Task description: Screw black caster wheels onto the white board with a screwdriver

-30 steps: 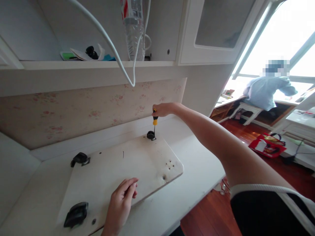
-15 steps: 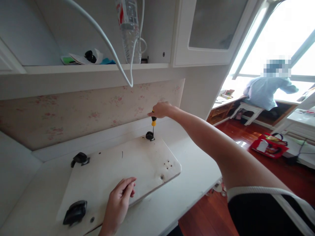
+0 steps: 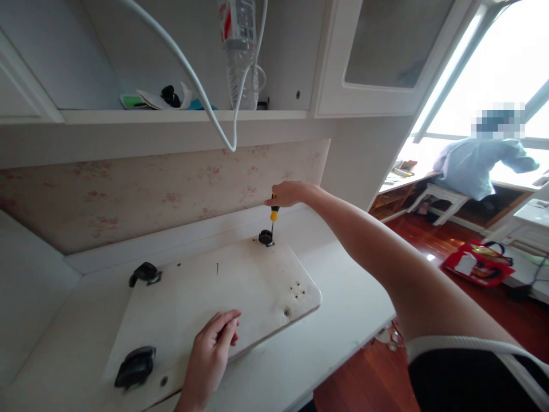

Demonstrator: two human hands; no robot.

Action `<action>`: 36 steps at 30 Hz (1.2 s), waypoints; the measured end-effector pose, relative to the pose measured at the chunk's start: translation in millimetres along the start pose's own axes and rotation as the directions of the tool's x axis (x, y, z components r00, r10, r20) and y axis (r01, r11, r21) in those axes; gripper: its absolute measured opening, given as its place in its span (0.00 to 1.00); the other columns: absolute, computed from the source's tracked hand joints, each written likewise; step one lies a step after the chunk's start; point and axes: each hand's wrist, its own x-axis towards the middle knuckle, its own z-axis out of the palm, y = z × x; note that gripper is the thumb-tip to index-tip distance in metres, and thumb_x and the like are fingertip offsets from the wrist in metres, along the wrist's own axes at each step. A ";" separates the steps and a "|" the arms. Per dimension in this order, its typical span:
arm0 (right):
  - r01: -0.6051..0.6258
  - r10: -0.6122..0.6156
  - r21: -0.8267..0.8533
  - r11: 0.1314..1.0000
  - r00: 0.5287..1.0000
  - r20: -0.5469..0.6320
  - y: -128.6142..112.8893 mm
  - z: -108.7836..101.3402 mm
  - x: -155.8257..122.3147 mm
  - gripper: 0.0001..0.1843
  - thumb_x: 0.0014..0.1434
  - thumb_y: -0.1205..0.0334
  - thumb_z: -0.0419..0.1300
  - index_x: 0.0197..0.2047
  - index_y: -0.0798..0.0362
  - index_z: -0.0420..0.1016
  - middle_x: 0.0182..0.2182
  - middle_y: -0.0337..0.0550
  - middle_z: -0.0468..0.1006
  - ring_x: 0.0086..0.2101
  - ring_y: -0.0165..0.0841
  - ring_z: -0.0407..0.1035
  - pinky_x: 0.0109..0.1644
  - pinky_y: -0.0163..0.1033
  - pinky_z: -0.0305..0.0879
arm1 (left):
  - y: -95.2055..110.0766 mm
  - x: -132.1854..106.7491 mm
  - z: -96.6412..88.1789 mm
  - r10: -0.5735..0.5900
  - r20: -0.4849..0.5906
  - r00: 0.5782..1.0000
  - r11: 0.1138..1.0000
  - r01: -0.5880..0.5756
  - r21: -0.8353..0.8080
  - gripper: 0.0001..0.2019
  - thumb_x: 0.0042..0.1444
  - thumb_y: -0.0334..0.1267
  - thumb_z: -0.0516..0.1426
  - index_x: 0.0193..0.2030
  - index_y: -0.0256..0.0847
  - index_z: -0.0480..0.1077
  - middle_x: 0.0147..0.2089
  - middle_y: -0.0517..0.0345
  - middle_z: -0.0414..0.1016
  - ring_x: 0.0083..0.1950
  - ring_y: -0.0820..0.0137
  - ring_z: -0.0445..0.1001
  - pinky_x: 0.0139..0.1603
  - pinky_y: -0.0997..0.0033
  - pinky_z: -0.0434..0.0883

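My right hand is closed round the handle of a yellow and black screwdriver. The screwdriver stands upright, its tip down at the mounting plate of a black caster wheel on the far edge of a white board. Over the board's near edge, my left hand has its fingers curled and thumb pressed to them; whatever is in them is hidden. Two more black casters, one at the far left and one at the near left, are on the board. Several small screw holes mark its right corner.
The board lies on a white desk. Above it, a shelf holds a plastic bottle and small items, and a white cable hangs down. At right, a person sits by the window; a red bag lies on the floor.
The camera view has turned slightly left, so everything sits a little further right. Both hands keep their poses, with the screwdriver still at the same caster.
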 end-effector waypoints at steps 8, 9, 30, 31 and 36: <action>-0.029 0.025 -0.046 0.999 0.997 -0.076 -1.7 5.0 6.4 0.21 0.65 0.51 0.59 0.57 0.53 0.70 0.53 0.49 0.72 0.48 0.40 0.71 0.50 0.52 0.71 | 9.4 -1.4 -0.6 -0.007 0.005 1.000 1.000 0.007 -0.017 0.15 0.63 0.46 0.55 0.44 0.40 0.78 0.36 0.57 0.75 0.31 0.70 0.72 0.35 0.71 0.72; -0.046 0.041 -0.054 0.997 0.995 -0.087 -2.3 5.3 7.1 0.22 0.66 0.48 0.57 0.55 0.54 0.72 0.52 0.51 0.73 0.48 0.42 0.71 0.50 0.53 0.70 | 10.2 -1.6 -0.6 -0.006 0.003 1.000 1.000 0.006 -0.018 0.15 0.63 0.46 0.55 0.45 0.40 0.78 0.36 0.57 0.75 0.31 0.70 0.72 0.35 0.71 0.72; 0.080 -0.084 0.043 0.996 0.991 0.101 3.8 -5.4 5.7 0.19 0.59 0.46 0.59 0.44 0.53 0.73 0.26 0.45 0.77 0.25 0.36 0.70 0.30 0.40 0.60 | 10.6 -4.8 -3.4 0.004 0.035 0.999 1.000 -0.003 -0.030 0.14 0.64 0.45 0.54 0.45 0.41 0.77 0.38 0.57 0.75 0.32 0.71 0.73 0.36 0.72 0.72; 0.083 -0.086 0.028 0.996 0.992 0.097 3.5 -5.8 6.1 0.20 0.59 0.45 0.59 0.44 0.53 0.73 0.24 0.45 0.77 0.26 0.37 0.70 0.30 0.40 0.60 | 11.2 -4.8 -3.3 0.005 0.033 0.999 1.000 -0.004 -0.029 0.14 0.64 0.45 0.54 0.46 0.41 0.77 0.39 0.57 0.75 0.32 0.71 0.73 0.36 0.72 0.72; 0.077 -0.076 -0.010 0.997 0.995 0.073 4.7 -2.3 5.9 0.24 0.59 0.40 0.57 0.44 0.53 0.75 0.20 0.44 0.75 0.27 0.39 0.71 0.32 0.42 0.60 | 14.2 -5.1 -2.6 0.010 0.022 1.000 1.000 -0.010 -0.023 0.15 0.64 0.44 0.53 0.46 0.40 0.78 0.38 0.56 0.76 0.32 0.70 0.73 0.35 0.72 0.72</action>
